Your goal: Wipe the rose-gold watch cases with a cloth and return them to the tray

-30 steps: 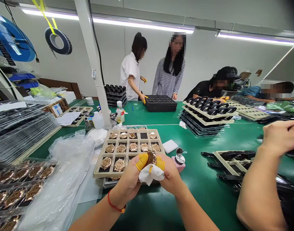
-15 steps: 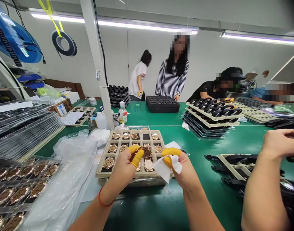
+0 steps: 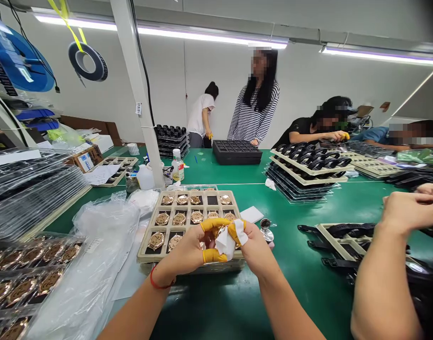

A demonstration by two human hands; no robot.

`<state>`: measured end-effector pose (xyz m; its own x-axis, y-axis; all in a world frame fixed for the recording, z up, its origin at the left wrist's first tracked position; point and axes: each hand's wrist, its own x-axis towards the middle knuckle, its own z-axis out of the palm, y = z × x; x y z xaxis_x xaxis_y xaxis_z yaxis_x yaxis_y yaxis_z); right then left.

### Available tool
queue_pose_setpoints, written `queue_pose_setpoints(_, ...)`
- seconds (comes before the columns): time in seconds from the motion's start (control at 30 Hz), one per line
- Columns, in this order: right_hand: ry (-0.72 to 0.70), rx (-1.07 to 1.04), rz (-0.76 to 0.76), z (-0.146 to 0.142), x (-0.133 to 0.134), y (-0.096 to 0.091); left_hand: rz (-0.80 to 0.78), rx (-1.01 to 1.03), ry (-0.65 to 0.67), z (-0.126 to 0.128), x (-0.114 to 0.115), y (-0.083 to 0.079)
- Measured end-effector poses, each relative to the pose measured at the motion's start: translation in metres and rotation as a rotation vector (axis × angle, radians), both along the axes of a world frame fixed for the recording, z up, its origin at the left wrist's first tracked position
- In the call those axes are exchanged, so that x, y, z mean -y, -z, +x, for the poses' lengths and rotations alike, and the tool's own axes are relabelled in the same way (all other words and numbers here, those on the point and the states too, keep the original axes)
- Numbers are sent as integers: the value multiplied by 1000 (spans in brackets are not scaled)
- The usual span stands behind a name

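Note:
My left hand (image 3: pixel 190 250), with yellow finger cots and a red cord at the wrist, is closed around a rose-gold watch case, which fingers and cloth mostly hide. A crumpled white cloth (image 3: pixel 226 244) is pinched in my right hand (image 3: pixel 256 243), also in yellow cots, and pressed against the case. Both hands meet above the front right of a beige compartment tray (image 3: pixel 143 258). Rose-gold watch cases (image 3: pixel 156 240) lie singly in its black-lined compartments; one compartment in the back row shows only its lining.
Clear plastic bags (image 3: pixel 103 231) and trays of more cases (image 3: pixel 32 264) lie left. A shiny round-topped container (image 3: pixel 266 230) stands right of the tray. Further right are stacked black watches (image 3: pixel 313 158) and a co-worker's arm (image 3: pixel 386 264). A bottle (image 3: pixel 177 166) stands behind.
My hands have come together: the cloth in my right hand has moved left onto the watch case held by my left hand. The view has shifted slightly.

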<state>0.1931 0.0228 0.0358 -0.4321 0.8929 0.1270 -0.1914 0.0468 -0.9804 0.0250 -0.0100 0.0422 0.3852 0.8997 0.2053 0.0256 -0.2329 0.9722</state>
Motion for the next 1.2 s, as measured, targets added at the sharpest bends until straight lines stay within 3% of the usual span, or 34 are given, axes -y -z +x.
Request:
queue_pose_setpoints(0.13,-105,37,-24,-3,7,-9,129,-151,-96,-1,0,-1)
queue_pose_setpoints(0.33,71,21,17,-13,9,0,464,-452,-197,0,5,-4)
queue_pose_setpoints(0.4,44,-16,23,-12,6,5,435,-400,-145,1,5,-4)
queue_pose_setpoints(0.57,-153,-9,-17,-5,2,-1,161,-92,-102,-2,3,-1)
queue_pose_setpoints(0.63,-257,58,-30,-1,1,-5,142,-119,-132,-6,4,-3)
queue_pose_setpoints(0.7,-234,138,-15,4,0,-8,176,-247,-176,-10,7,-6)
queue_pose_setpoints(0.83,80,259,178,15,1,-8,343,-533,-334,-12,12,-10)
queue_pose_setpoints(0.97,-18,338,523,11,15,-11,442,-663,-337,-8,13,-10)
queue_pose_setpoints(1.03,39,400,675,2,21,-11,487,-708,-301,-6,12,-10)
queue_pose_setpoints(1.1,100,427,750,-5,23,-9,524,-730,-291,-5,11,-10)
queue_pose_setpoints(1.2,127,431,738,-8,21,-6,488,-718,-245,-4,9,-10)
